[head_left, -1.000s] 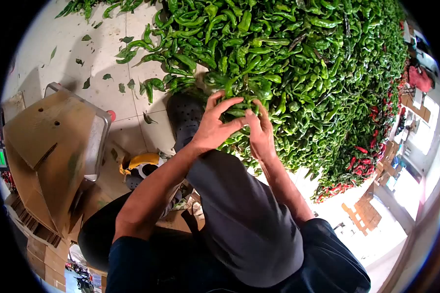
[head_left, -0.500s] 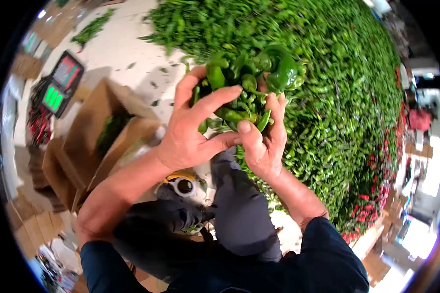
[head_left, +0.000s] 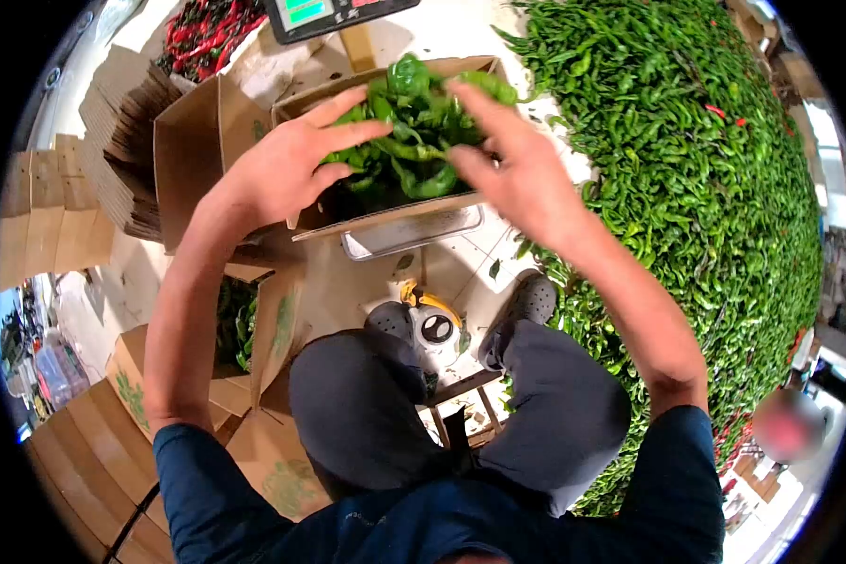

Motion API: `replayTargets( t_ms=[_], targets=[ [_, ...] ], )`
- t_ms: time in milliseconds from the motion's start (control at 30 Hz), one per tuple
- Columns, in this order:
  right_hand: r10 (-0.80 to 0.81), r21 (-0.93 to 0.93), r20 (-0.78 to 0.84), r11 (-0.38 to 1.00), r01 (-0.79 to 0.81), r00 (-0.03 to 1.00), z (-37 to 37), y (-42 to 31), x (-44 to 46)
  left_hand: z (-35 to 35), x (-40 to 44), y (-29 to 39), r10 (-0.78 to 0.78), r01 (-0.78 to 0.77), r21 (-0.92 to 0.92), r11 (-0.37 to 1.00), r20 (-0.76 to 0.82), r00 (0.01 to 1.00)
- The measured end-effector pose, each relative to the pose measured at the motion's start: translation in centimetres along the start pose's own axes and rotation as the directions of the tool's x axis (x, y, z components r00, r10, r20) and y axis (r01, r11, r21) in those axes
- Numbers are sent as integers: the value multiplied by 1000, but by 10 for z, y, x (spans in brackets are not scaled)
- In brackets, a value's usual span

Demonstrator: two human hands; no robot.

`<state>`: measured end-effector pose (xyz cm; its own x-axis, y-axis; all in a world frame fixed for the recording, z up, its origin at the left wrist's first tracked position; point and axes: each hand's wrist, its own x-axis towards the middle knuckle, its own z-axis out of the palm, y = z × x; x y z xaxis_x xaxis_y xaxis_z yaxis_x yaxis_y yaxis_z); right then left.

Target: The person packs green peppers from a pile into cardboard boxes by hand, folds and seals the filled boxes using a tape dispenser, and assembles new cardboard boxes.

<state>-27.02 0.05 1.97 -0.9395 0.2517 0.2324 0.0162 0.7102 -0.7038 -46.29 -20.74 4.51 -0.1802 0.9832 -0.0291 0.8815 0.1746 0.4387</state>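
Long green peppers [head_left: 414, 141] lie heaped in an open cardboard box [head_left: 385, 223] in front of me. My left hand [head_left: 291, 164] is over the box's left side, fingers spread, fingertips against or just above the peppers. On the other side my right hand [head_left: 512, 169] has its thumb and fingers apart at the pile's edge, slightly blurred. Neither hand grips a pepper. The box stands on a metal scale pan [head_left: 414, 235], and the scale's lit display [head_left: 334, 11] is beyond it.
A large mound of green peppers [head_left: 686, 188] covers the right side. Left are flattened cartons [head_left: 127, 141], another open box [head_left: 188, 141] and a box holding peppers [head_left: 240, 324]. Red peppers [head_left: 211, 33] lie at upper left. A yellow-and-white tool [head_left: 432, 320] sits between my shoes.
My view has swung left toward the scale. Both hands have carried the bunch of green peppers from beside the mound to the box, and their fingers have opened over it.
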Motion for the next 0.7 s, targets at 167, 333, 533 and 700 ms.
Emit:
replayTargets(
  t_ms=[167,333,533,700],
  targets=[
    [398,332,-52,872,-360,916,-41,23,18,8,-4,-32,-76,71,-39,997,-124,989],
    [624,211,-278,782,-587,731,-87,113,-55,-10,-2,24,-455,220,-601,769,-272,848],
    [856,-127,-403,297,-947,322,-82,327,-367,70,28,110,315,73,-700,711,409,856],
    [895,-70,-446,-26,-997,8,-65,337,-438,224,36,141,353,172,-487,857,795,492]
  ],
)
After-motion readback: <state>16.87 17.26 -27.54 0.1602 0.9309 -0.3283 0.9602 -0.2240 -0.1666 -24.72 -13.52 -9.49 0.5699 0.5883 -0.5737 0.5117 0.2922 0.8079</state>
